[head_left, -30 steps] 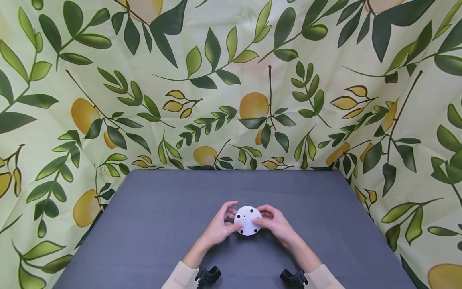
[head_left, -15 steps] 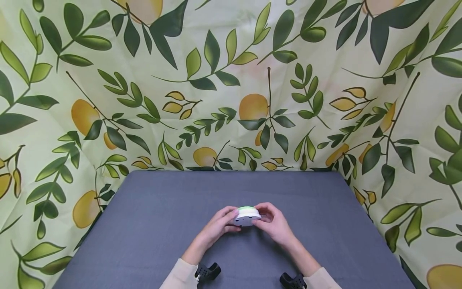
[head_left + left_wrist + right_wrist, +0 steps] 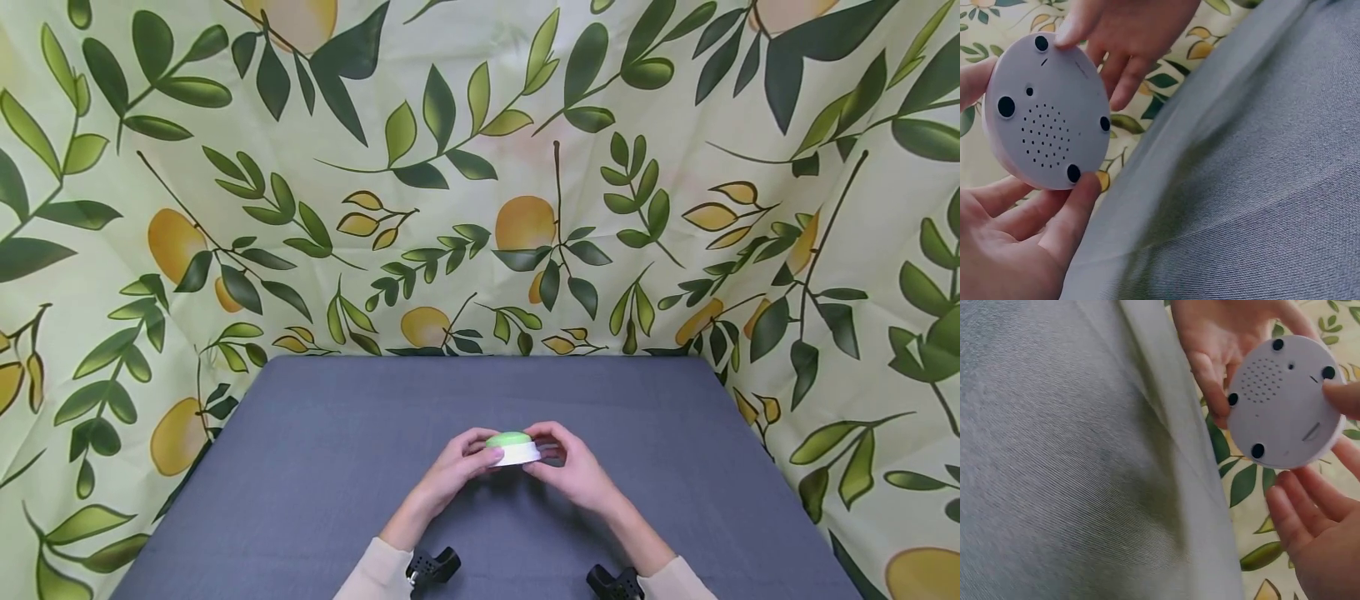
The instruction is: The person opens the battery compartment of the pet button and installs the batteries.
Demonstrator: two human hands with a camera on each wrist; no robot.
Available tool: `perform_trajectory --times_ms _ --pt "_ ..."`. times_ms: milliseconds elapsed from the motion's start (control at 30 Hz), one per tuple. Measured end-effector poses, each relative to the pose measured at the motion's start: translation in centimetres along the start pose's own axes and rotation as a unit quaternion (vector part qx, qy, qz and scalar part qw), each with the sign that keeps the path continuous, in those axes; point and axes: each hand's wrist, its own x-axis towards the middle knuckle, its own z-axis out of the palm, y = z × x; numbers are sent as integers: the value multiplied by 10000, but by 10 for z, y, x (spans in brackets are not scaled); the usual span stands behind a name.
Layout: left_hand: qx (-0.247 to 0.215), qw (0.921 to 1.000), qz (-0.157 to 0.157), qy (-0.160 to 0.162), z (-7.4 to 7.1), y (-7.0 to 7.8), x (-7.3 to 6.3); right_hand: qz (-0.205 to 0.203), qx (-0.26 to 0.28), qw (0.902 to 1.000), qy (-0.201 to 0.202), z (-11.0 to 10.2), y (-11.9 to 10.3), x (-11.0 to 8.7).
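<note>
A round buzzer button [image 3: 513, 448] with a green domed top and a white base is held above the grey table, dome up. Its underside, seen in both wrist views, has a patch of small speaker holes and several black rubber feet. My left hand [image 3: 450, 467] grips the left side of the rim, thumb at the near edge. On the opposite side my right hand [image 3: 572, 467] holds the rim, its thumb [image 3: 1344, 400] on the edge of the underside near a foot. Other fingers of the right hand are spread loosely below the base in the right wrist view.
The dark grey cloth-covered table [image 3: 337, 417] lies under both hands. A curtain [image 3: 465, 275] printed with leaves and fruit surrounds its back and sides. Black wrist camera mounts [image 3: 433, 567] sit by the beige sleeves [image 3: 378, 571].
The buzzer button has turned over in my hands: its white underside faced the head camera a second ago, and now the green dome shows on top. Both hands stay in about the same place.
</note>
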Motion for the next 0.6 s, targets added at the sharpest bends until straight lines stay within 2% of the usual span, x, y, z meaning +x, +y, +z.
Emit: perform_trajectory --times_ms 133,233,367,467,600 --pt "395 9987 181 247 1 -1 0 176 -99 9994 -268 -7 -6 -1" --pt "750 9945 585 439 2 -1 0 316 -10 9989 -342 -10 -8 0" --pt "1156 9861 1083 505 4 -1 -1 586 147 9976 -327 -10 -9 2" --pt "1226 9850 1142 422 6 0 -2 719 158 9968 -326 -9 -8 4" --pt "1424 9836 1026 423 5 -1 0 696 -52 9968 -392 -10 -6 6"
